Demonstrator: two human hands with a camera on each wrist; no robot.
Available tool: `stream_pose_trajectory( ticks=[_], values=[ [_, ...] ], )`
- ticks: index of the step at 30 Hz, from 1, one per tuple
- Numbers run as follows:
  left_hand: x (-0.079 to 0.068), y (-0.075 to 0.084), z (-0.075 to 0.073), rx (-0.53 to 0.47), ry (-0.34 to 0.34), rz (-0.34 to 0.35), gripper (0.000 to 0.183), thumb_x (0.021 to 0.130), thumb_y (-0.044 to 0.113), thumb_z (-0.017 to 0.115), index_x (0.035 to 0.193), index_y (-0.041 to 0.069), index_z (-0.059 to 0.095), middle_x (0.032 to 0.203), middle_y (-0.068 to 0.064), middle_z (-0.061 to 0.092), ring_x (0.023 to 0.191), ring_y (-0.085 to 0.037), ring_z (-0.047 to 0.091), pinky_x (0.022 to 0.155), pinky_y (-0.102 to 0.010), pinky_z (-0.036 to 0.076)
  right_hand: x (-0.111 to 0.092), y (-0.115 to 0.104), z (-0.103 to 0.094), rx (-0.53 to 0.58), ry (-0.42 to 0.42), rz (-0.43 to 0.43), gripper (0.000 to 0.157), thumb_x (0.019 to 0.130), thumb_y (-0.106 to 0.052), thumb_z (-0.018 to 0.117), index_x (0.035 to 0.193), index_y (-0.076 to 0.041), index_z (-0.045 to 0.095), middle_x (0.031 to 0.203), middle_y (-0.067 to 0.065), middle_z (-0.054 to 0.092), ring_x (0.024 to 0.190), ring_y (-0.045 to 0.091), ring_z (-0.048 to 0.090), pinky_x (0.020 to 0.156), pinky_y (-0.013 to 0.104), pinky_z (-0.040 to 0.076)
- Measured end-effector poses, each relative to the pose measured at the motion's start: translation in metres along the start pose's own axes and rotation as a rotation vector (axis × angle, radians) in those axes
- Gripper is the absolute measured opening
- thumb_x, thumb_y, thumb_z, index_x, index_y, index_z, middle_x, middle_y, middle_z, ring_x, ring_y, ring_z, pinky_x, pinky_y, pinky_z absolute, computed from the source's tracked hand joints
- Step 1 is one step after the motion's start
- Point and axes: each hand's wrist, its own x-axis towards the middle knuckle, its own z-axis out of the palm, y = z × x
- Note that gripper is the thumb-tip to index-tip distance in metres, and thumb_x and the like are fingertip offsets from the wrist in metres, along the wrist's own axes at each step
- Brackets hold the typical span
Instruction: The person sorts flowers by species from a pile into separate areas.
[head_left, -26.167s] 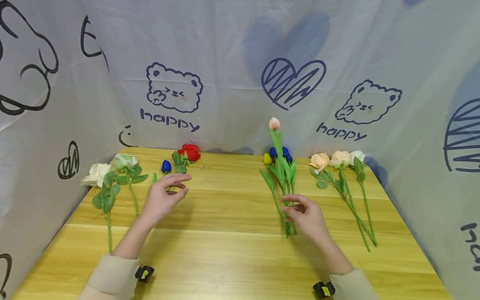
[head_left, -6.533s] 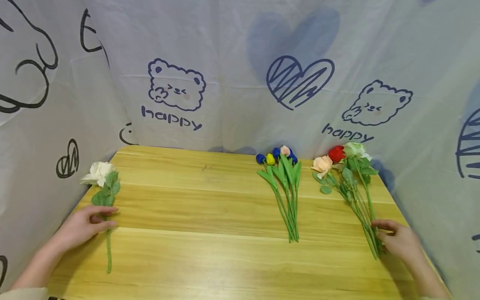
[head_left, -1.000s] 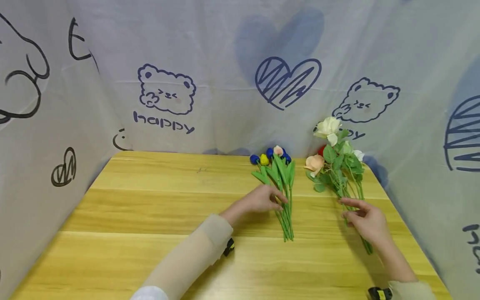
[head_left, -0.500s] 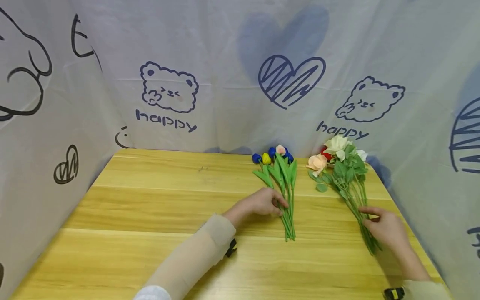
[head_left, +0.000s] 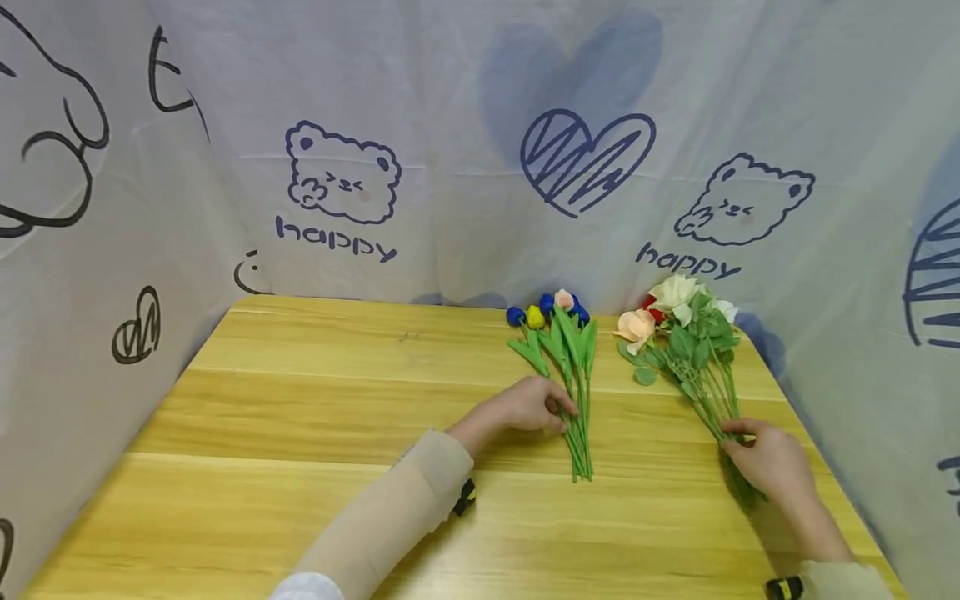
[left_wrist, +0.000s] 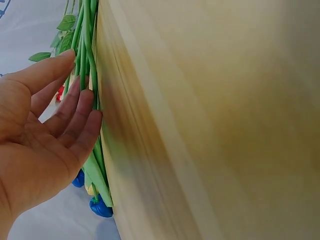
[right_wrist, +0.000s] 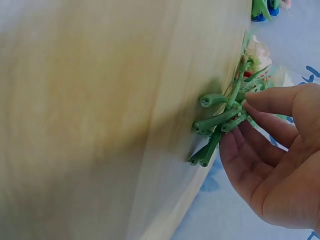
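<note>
In the head view a bundle of tulips, blue, yellow and pink (head_left: 564,298), lies at the right of the middle with its green stems (head_left: 582,442) toward me. My left hand (head_left: 531,403) is at these stems. The left wrist view shows its fingertips (left_wrist: 86,96) against the tulip stems (left_wrist: 89,45), fingers relaxed and only slightly bent. Farther right is a bunch of roses, with a white rose (head_left: 675,292) on top, a peach rose (head_left: 636,327) and a red one (head_left: 654,310). My right hand (head_left: 772,460) pinches the rose stems (right_wrist: 215,120) near their cut ends.
The wooden table (head_left: 285,417) spreads left of the flowers and in front of them. A white cloth (head_left: 450,233) with drawn bears and hearts stands as a wall behind, and continues along both sides. The rose heads lie close to the back right corner.
Over the last second, the white rose came down onto the other roses as my right hand moved right and lower. The left hand stayed at the tulips. Earlier, that rose lay at far left.
</note>
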Motion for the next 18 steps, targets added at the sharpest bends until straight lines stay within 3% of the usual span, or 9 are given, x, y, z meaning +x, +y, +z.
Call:
stream_pose_trajectory(
  ticks=[4, 9, 13, 18],
  values=[
    [-0.001, -0.001, -0.001, -0.043, 0.012, 0.008, 0.023, 0.095, 0.015, 0.079, 0.118, 0.017, 0.080, 0.125, 0.001, 0.069, 0.108, -0.015, 0.062, 0.090, -0.030, 0.053, 0.001, -0.002, 0.000, 0.018, 0.021, -0.011, 0.042, 0.104, -0.024, 0.059, 0.135, 0.003, 0.064, 0.120, 0.035, 0.066, 0.088, 0.040, 0.069, 0.059, 0.042, 0.052],
    [-0.005, -0.006, -0.008, -0.099, 0.071, 0.042, 0.028, 0.097, 0.016, 0.076, 0.125, 0.012, 0.076, 0.125, -0.005, 0.068, 0.106, -0.019, 0.064, 0.085, -0.031, 0.055, 0.002, -0.011, 0.006, 0.075, 0.180, -0.145, 0.037, 0.104, -0.018, 0.061, 0.134, 0.003, 0.064, 0.134, 0.036, 0.056, 0.106, 0.051, 0.063, 0.073, 0.057, 0.056],
    [-0.014, -0.013, -0.017, -0.108, 0.163, 0.050, 0.039, 0.099, 0.020, 0.073, 0.136, 0.011, 0.069, 0.137, -0.007, 0.063, 0.124, -0.026, 0.060, 0.100, -0.038, 0.053, 0.006, -0.028, 0.009, 0.169, 0.286, -0.262, 0.037, 0.106, -0.016, 0.060, 0.138, 0.002, 0.062, 0.140, 0.032, 0.055, 0.117, 0.048, 0.058, 0.087, 0.062, 0.053],
    [-0.036, -0.023, -0.034, -0.041, 0.307, 0.040, 0.060, 0.100, 0.034, 0.071, 0.153, 0.013, 0.052, 0.159, -0.011, 0.045, 0.146, -0.035, 0.041, 0.118, -0.054, 0.037, 0.011, -0.049, 0.010, 0.242, 0.317, -0.314, 0.047, 0.111, -0.027, 0.052, 0.149, 0.001, 0.052, 0.147, 0.031, 0.050, 0.125, 0.049, 0.053, 0.096, 0.065, 0.048]
  ],
)
